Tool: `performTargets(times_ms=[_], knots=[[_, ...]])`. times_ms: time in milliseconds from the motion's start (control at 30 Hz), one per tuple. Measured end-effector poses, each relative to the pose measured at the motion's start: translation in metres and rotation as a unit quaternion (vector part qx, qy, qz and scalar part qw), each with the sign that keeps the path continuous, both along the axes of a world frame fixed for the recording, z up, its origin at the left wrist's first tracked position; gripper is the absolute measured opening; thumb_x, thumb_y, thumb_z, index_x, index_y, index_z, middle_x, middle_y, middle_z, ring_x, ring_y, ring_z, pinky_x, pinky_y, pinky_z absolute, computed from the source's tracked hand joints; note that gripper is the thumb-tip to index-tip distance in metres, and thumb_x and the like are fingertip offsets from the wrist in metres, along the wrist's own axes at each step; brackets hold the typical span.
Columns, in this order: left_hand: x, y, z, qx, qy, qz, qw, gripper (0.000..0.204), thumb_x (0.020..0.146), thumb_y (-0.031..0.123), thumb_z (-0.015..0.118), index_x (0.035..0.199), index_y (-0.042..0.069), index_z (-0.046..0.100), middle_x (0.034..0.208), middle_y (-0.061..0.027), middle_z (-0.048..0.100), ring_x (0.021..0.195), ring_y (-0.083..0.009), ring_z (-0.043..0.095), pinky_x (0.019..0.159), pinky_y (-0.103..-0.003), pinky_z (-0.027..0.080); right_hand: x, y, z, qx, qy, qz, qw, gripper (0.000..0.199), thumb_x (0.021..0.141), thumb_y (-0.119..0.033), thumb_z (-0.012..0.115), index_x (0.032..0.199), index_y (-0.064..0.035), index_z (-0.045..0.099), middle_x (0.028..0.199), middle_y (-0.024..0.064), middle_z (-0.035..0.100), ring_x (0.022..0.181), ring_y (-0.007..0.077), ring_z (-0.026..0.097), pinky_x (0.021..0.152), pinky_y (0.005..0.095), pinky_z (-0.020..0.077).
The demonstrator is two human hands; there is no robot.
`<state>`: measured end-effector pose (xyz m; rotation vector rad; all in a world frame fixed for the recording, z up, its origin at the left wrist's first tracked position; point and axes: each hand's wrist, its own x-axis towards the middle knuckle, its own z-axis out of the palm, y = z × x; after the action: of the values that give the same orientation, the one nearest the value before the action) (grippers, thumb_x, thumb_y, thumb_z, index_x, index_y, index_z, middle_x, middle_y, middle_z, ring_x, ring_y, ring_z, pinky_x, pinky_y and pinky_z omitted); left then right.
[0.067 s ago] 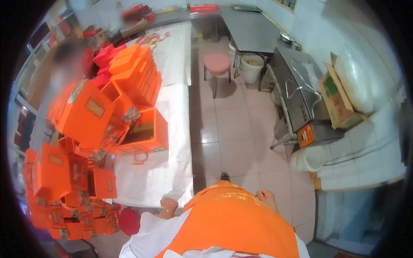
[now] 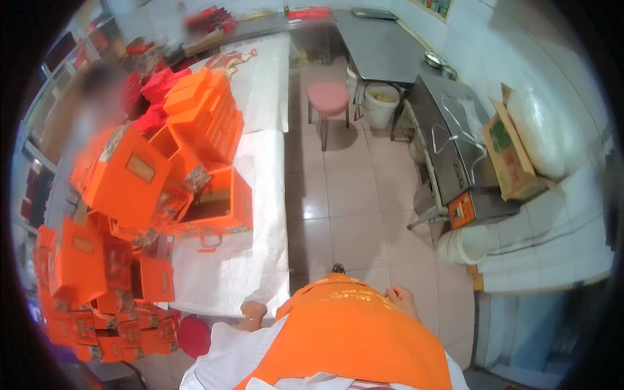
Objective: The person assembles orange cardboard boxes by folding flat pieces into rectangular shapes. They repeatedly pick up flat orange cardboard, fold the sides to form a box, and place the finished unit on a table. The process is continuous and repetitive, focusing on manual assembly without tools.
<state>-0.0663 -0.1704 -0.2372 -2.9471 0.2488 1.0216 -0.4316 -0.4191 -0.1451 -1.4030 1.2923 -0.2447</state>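
Observation:
My left hand (image 2: 253, 311) is loosely curled beside the near right corner of a long table covered with a white sheet (image 2: 224, 276). I see nothing in its fingers. At the right side of my orange apron (image 2: 351, 331), my right hand (image 2: 400, 299) hangs with bent fingers, apart from any object. On the table's left half, orange boxes are piled up. Closest to my left hand on the sheet is an open orange box (image 2: 224, 201) lying on its side, a handle at its edge. A large orange box (image 2: 127, 175) with a tan label sits tilted on the pile.
Further orange boxes (image 2: 149, 328) are stacked low at the left, near a red stool (image 2: 194, 335). A blurred person (image 2: 97, 110) is beyond the pile. Along the right stand a metal table (image 2: 383, 49), a pink stool (image 2: 328, 99), white buckets (image 2: 473, 242) and a cardboard carton (image 2: 513, 156).

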Motion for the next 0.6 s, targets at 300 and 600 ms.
performTargets(times_ms=[300,600], knots=[[0.046,-0.124,-0.057,-0.109,-0.144,-0.069,0.981,0.049,0.075,0.020,0.061,0.111,-0.013,0.058,0.117,-0.0278,0.058,0.116,-0.0395,0.051,0.105,-0.042,0.036,0.060,-0.166,0.004,-0.021,0.022,0.093,0.995,0.025,0.094,-0.016,0.052,0.082,0.0032,0.060,0.073,0.0040,0.061,0.066,0.0086,0.052,0.061,0.0251,0.0437],[0.078,-0.275,-0.039,-0.244,0.164,0.121,0.948,0.029,0.083,0.023,0.063,0.100,-0.001,0.065,0.079,-0.0110,0.066,0.066,-0.0193,0.063,0.056,-0.032,0.051,0.116,-0.355,-0.041,-0.178,-0.063,0.183,0.965,0.024,0.095,-0.016,0.051,0.082,0.0023,0.060,0.073,0.0038,0.061,0.066,0.0071,0.053,0.061,0.0240,0.0429]])
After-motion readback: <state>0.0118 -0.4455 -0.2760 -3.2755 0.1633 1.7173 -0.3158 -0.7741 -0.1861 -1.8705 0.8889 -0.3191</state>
